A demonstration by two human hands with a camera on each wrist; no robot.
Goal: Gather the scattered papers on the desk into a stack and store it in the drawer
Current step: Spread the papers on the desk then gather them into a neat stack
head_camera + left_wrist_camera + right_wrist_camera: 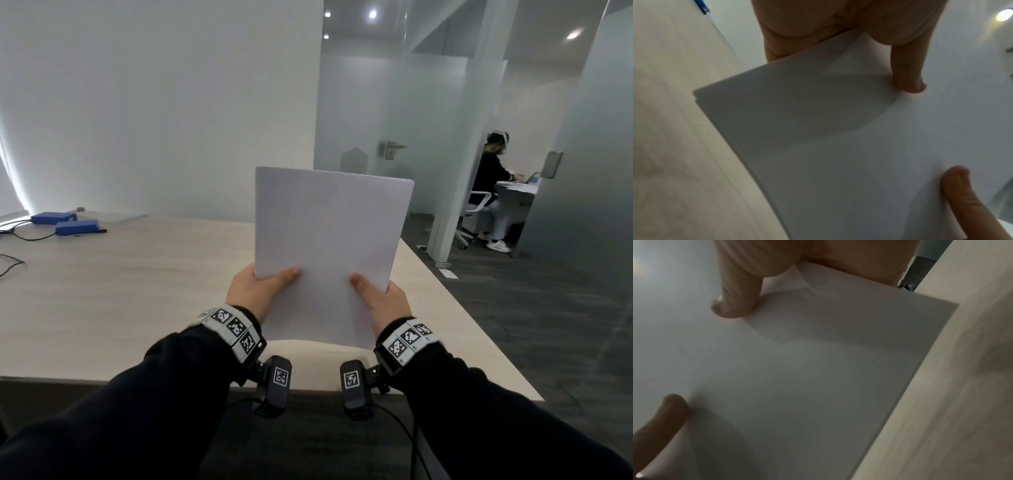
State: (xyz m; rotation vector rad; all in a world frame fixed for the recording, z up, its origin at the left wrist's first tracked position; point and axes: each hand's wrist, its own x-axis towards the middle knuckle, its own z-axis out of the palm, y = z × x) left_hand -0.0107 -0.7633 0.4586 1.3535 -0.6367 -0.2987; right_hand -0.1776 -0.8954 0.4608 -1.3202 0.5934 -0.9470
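A stack of white papers [329,246] is held upright above the light wooden desk [120,291], its lower edge just over the desk's near part. My left hand [263,291] grips its lower left side, thumb on the front and fingers hidden behind. My right hand [380,298] grips the lower right side the same way. The left wrist view shows the paper stack [828,138] with my thumb pressed on it. The right wrist view shows the stack [818,369] pinched under my right thumb, the desk [962,386] beside it. No drawer is in view.
Two blue boxes [65,222] with black cables lie at the desk's far left. A white wall stands behind the desk. To the right are grey carpet [513,325], glass partitions and a door, and a person [493,185] seated at another table.
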